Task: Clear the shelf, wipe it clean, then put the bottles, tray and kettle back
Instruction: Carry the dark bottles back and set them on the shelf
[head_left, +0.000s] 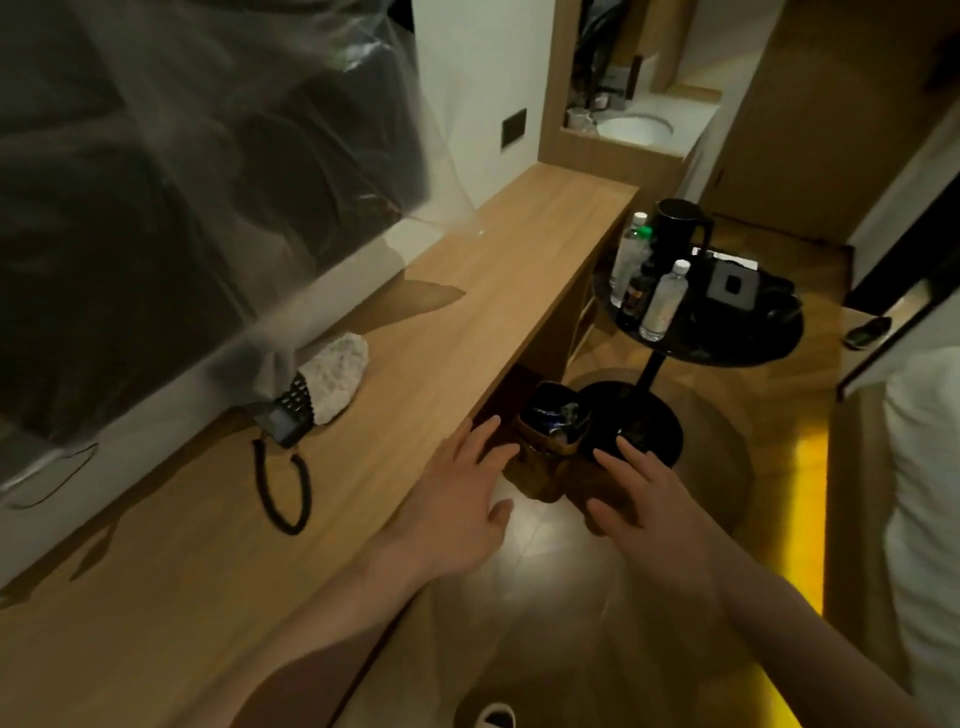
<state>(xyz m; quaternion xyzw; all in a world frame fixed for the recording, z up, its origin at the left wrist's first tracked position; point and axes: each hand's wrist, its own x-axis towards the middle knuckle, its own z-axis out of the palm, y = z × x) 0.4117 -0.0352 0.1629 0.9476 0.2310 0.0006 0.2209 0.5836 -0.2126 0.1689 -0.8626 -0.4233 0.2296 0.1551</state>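
— Where are the hands now?

— Both are stretched forward over the floor, empty; the left hand (457, 488) has its fingers spread wide, just past the front edge of the wooden shelf (395, 332); the right hand (644, 499) is also flat with straight fingers, in front of the black foot of the round side table (727, 348); neither one touches anything that I can see.

— And the things that must go back?

— They stand on that side table, well apart from the hands; the black kettle (675, 228) is at the far edge; a clear bottle with a white cap (628, 249) is just beside it on the left; a second clear bottle (665, 301) stands nearer; a small dark bottle (635, 296) is between them; the tray I cannot make out, it is too dark there.

— What lies on the shelf?

— A white cloth (337, 374) near the wall, touching a black telephone (291, 415) with a curly cord; below the shelf stands a brown bin (545, 447) with rubbish inside.
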